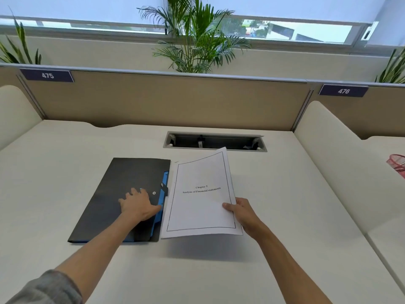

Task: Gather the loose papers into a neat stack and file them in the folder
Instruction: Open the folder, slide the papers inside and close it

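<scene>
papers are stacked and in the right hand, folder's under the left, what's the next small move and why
Probably lift the folder's black flap with the left hand. The flap lies over the blue pocket, while the right hand holds the stacked papers off the desk beside it, ready to slide in.

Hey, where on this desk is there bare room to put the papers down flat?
Bare desk lies right of the papers, out to the rounded side divider, and along the near edge between the forearms. Left of the black folder is bare too. It is crowded in the middle: the left hand rests on the folder, and the right hand holds the papers beside it.
</scene>
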`<state>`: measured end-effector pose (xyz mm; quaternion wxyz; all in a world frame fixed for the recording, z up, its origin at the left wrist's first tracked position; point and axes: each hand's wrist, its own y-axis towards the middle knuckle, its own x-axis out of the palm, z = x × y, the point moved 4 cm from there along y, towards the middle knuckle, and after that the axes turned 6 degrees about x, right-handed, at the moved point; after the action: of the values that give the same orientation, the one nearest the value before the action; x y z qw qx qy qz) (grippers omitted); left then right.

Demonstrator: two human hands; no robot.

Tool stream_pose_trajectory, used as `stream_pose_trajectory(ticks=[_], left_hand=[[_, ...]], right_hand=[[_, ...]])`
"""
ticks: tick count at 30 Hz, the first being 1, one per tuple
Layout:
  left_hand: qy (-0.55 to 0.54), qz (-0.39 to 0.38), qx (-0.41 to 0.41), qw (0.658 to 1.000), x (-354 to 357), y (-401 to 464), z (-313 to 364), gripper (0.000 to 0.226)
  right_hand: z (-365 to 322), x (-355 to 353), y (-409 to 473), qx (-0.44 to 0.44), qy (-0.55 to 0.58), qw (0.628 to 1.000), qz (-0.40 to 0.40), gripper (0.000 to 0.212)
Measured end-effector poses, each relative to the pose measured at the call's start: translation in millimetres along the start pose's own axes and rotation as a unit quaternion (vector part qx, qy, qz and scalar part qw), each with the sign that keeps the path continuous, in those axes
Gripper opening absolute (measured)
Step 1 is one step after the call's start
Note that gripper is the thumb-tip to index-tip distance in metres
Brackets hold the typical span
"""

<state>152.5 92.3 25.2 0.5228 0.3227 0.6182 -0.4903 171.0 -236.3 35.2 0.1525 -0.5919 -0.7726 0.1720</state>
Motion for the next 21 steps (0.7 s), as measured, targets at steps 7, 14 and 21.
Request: stream_pose_trajectory(ticks=[7, 14, 21], left_hand=[[-0.009, -0.040, -0.034, 0.999, -3, 1, -6, 0.118], [-0.015, 0.030, 0.020, 0.999, -25, -5, 3, 0.043], [-0.049, 0.065, 0.049, 0.995, -50, -16, 6, 0.010]], right_hand=[[0, 3, 1, 0.000, -0.002, 1.000, 0.000, 0.020], [-3, 6, -1, -0.001, -0.002, 1.000, -0.006, 0.022], [-9, 10, -5, 0.008, 0.010, 1.000, -0.013, 0.023]])
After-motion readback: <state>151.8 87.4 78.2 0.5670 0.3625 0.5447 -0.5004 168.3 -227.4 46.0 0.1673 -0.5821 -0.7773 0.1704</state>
